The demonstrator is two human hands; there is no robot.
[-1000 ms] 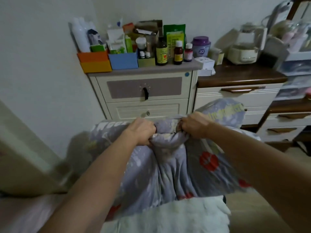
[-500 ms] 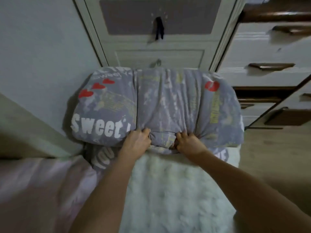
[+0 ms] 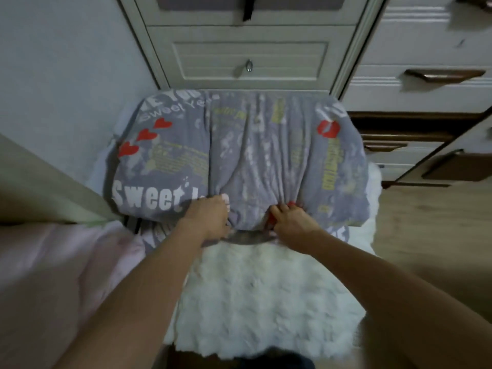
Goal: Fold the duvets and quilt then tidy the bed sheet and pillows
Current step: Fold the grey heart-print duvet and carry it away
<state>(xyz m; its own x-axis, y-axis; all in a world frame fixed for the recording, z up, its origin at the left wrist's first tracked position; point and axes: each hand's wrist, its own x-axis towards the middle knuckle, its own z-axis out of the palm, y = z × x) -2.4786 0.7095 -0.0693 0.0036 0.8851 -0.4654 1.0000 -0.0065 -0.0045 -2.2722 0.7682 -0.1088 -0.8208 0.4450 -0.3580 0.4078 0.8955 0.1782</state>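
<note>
Gripping the near edge of the folded grey duvet (image 3: 266, 155), both hands sit close together but not touching, with a bunched strip of fabric between them. The left hand (image 3: 209, 218) has its fingers curled down into the cloth right by the white "Sweet" lettering, and the right hand (image 3: 291, 222) is clamped on a gathered fold where a bit of red print pokes out. So both are properly closed on the duvet, not just resting on it.

The duvet itself is a plump folded bundle lying just beyond the hands, printed with red hearts on the left hand's side and red lips out past the right hand. It sits on top of a fluffy white blanket (image 3: 261, 302), which spreads out under both forearms, back toward the person. A pink sheet (image 3: 53, 275) lies off to the outside of the left arm. Past the duvet, well beyond the hands, stands a cream drawer unit (image 3: 250, 59), and beyond the right hand there's a white dresser (image 3: 426, 94) with dark handles.
</note>
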